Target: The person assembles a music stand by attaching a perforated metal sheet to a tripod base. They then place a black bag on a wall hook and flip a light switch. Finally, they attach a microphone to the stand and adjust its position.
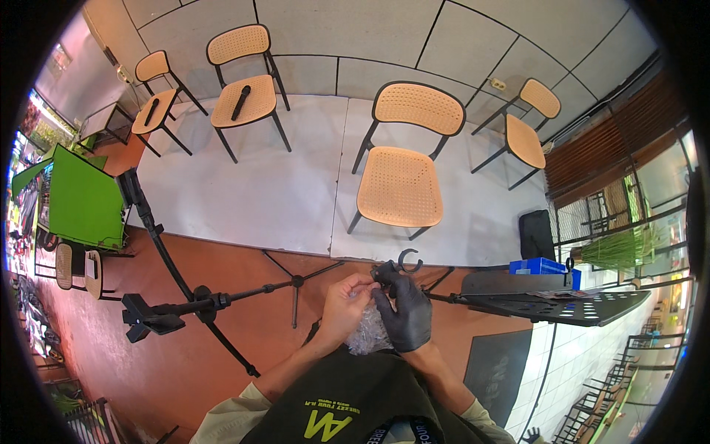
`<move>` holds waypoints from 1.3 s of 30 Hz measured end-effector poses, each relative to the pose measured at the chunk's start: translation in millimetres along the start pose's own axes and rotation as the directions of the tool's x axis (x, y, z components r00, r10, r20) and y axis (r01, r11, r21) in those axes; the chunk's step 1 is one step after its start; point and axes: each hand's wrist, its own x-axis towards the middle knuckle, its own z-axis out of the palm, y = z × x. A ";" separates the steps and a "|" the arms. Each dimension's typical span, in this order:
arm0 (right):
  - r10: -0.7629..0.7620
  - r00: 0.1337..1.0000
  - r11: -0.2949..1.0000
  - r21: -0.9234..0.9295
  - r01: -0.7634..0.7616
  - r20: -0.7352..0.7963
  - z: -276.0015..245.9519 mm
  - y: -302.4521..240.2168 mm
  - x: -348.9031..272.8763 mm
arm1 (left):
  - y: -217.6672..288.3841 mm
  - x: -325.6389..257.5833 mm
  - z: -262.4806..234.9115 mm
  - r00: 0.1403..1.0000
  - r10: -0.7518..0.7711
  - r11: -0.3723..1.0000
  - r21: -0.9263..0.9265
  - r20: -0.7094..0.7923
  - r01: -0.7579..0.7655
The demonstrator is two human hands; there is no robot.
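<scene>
1. Being worn nearest the camera is a dark apron point(384, 392), with beige sleeves showing at the arms.
2. In front of the chest, a small black fitting point(381, 271) is being held in the grip of the gloved right hand point(405, 314), whose fingers are being curled closely around it.
3. The grip of the bare left hand point(342, 307) is being pinched together just beside the fitting; what is being caught there cannot be told.
4. Clear crumpled plastic point(366, 339) is being partly hidden behind the hands; a C-shaped black hook point(401, 260) is being shown just beyond the glove.
5. At the left, a black stand point(212, 302) is being seen; at the right, a blue crate point(536, 265) is being partly covered by a black music stand point(532, 303).
6. On the white platform point(296, 185), a woven-seat chair point(399, 185) is being supported; farther back at the left, two microphones point(240, 102) are being borne by separate chairs.
</scene>
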 end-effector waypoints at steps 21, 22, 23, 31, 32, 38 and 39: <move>-0.149 0.985 0.986 -0.094 0.141 -0.083 -0.7 18.0 -4.7 | 0.4 3.8 14.8 0.996 0.006 0.998 -0.064 0.084 0.000; -0.171 0.978 0.982 -0.103 0.159 -0.120 -1.0 18.6 -4.5 | -0.7 4.6 15.5 0.996 0.005 0.999 -0.033 0.091 -0.002; -0.158 0.978 0.985 -0.087 0.147 -0.137 -0.2 19.9 -5.5 | -2.4 5.3 14.8 0.995 0.005 1.000 -0.002 0.096 -0.005; -0.117 0.991 0.912 -0.403 0.080 -0.070 -10.3 21.1 -17.4 | -5.0 8.0 23.6 0.995 0.035 0.999 0.012 0.090 -0.036; -0.112 0.991 0.931 -0.356 0.082 -0.066 -10.9 22.6 -18.1 | -5.8 8.4 24.2 0.995 0.035 0.999 0.024 0.092 -0.037; -0.126 0.985 0.980 -0.169 0.106 -0.115 -11.5 27.7 -17.1 | -10.8 8.6 24.5 0.993 0.021 1.000 -0.019 0.113 -0.019; -0.130 0.983 0.982 -0.150 0.110 -0.130 -12.0 22.1 -13.6 | -11.0 8.1 23.8 0.993 0.028 0.999 -0.025 0.112 -0.025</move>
